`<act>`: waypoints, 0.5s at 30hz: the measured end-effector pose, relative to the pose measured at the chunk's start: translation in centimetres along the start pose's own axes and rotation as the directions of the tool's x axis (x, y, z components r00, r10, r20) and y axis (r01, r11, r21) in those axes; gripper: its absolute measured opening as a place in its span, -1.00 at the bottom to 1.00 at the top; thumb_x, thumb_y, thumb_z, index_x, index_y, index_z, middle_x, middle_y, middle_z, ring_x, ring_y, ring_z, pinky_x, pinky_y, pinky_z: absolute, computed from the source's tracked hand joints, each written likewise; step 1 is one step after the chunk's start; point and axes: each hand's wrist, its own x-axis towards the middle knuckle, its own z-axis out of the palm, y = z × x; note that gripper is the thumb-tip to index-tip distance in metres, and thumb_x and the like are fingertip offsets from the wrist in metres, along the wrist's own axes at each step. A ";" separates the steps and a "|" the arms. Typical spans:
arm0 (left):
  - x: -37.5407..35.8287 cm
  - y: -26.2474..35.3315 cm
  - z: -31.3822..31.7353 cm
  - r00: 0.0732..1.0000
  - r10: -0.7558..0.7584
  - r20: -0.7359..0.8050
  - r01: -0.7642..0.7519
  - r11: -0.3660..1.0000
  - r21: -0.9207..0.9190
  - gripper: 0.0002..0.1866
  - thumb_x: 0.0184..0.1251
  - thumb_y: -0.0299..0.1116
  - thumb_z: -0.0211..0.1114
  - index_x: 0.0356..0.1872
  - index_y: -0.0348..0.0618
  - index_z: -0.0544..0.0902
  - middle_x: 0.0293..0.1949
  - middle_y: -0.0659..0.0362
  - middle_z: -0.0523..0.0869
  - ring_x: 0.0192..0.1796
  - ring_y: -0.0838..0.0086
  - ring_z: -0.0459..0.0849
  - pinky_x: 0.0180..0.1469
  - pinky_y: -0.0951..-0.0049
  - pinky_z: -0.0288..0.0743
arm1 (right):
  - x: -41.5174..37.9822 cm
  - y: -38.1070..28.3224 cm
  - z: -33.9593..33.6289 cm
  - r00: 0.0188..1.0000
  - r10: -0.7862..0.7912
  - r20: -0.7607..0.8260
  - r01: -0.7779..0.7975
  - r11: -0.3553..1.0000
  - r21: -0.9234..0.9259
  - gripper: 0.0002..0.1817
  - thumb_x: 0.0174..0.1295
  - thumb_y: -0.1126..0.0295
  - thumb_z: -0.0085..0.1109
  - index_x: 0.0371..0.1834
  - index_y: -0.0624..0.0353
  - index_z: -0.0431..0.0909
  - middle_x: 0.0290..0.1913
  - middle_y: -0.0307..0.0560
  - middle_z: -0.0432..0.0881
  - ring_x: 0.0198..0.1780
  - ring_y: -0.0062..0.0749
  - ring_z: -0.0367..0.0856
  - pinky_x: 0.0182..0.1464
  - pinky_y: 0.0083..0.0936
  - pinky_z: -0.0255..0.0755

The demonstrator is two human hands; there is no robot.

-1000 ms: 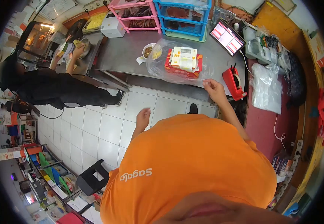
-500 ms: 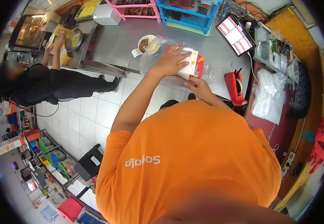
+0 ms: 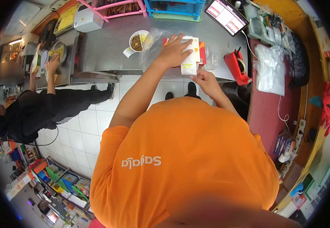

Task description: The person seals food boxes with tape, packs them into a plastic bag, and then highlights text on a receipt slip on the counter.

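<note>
My left hand [image 3: 172, 53] lies flat with its fingers spread over a white printed receipt [image 3: 189, 67] with yellow marks. Under the receipt are white paper and a red box [image 3: 203, 57], resting on a clear plastic bag [image 3: 150, 47] at the counter's near edge. My right hand [image 3: 206, 81] has thumb and forefinger pinched at the lower right corner of the receipt. To the left of the bag stands a white paper bowl [image 3: 144, 34] with brown and yellow food in it.
A red tape dispenser [image 3: 238, 69] stands right of the box, below a tablet [image 3: 227, 17]. Blue trays [image 3: 174, 7] and pink trays [image 3: 115, 15] line the back of the steel counter [image 3: 104, 49]. Another person in black [image 3: 39, 110] works at a metal bowl [image 3: 63, 53] on the left.
The receipt's printed lower end now shows, pulled down toward me past the box. My right hand is at its corner. The camera view has shifted, and the other person's hands have moved.
</note>
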 end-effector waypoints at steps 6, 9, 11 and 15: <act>-0.1 0.0 0.0 1.000 0.021 -0.005 -0.021 0.999 0.039 -0.47 0.33 0.08 -0.01 0.31 0.30 0.34 0.42 0.06 0.13 0.42 -0.03 0.04 0.36 0.00 0.07 | -1.9 -3.4 1.2 0.986 0.155 -0.068 -0.147 0.984 0.104 -0.80 0.25 0.35 0.18 -0.22 0.27 0.61 -0.52 -0.43 0.53 -0.54 -0.81 0.28 -0.48 -0.74 0.15; 0.1 0.1 -0.2 1.000 -0.001 0.013 0.001 1.000 0.027 -0.46 0.33 0.10 -0.01 0.32 0.31 0.33 0.42 0.07 0.13 0.43 -0.02 0.02 0.35 -0.06 0.06 | -2.7 -4.3 1.0 0.957 0.288 -0.038 -0.280 0.949 0.148 -0.79 0.26 0.36 0.16 -0.22 0.31 0.61 -0.41 -0.31 0.62 -0.41 -0.75 0.42 -0.31 -0.73 0.29; 0.2 0.0 -0.2 0.999 -0.019 0.034 0.017 0.999 0.038 -0.46 0.33 0.12 -0.03 0.32 0.33 0.32 0.43 0.08 0.10 0.44 -0.01 0.00 0.35 -0.10 0.04 | -3.1 -4.5 1.7 0.979 0.193 -0.066 -0.178 0.967 0.180 -0.81 0.26 0.32 0.17 -0.26 0.24 0.62 -0.51 -0.40 0.53 -0.54 -0.80 0.25 -0.46 -0.75 0.12; 0.2 -0.1 -0.1 0.999 -0.019 0.035 0.019 1.000 -0.003 -0.44 0.31 0.15 -0.03 0.32 0.34 0.32 0.44 0.11 0.06 0.47 0.09 -0.06 0.32 -0.19 0.05 | -3.8 -3.5 2.3 0.986 0.125 -0.113 -0.101 0.975 0.198 -0.82 0.26 0.29 0.18 -0.32 0.18 0.61 -0.60 -0.49 0.44 -0.67 -0.86 0.07 -0.63 -0.76 -0.08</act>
